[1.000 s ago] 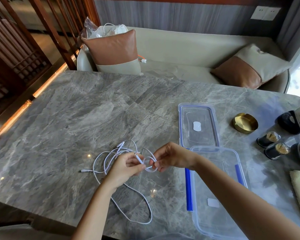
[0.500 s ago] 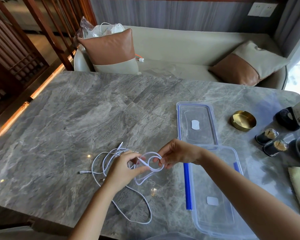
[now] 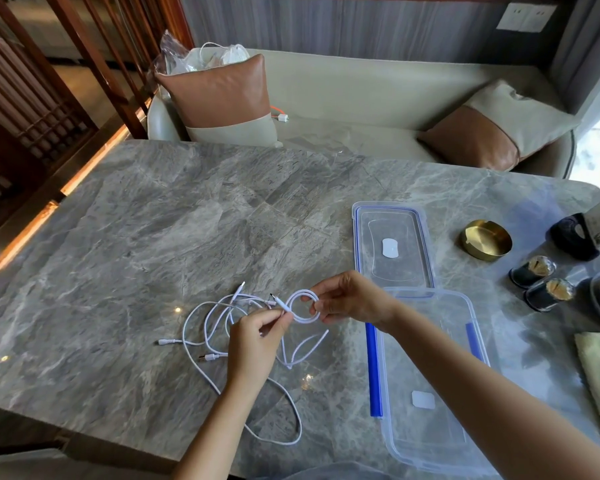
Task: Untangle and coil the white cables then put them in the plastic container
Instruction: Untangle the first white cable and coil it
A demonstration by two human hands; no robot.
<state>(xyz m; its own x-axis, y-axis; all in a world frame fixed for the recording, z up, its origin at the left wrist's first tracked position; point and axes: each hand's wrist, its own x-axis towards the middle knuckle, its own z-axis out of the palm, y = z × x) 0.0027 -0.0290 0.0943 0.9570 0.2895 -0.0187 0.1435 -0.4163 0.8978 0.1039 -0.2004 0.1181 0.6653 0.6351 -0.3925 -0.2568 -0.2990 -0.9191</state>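
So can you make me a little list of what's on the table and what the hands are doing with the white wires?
left hand: pinches a white cable near its plug
right hand: holds a small round coil of white cable
loose white cables: tangled on the grey marble table
clear plastic container: open, no cables inside
clear lid with blue rim: flat, beyond the container
round gold dish: right of the lid

A single head-worn camera looks forward and down from the near edge of the counter (image 3: 153, 237), close above it, facing the far sofa (image 3: 361, 98).
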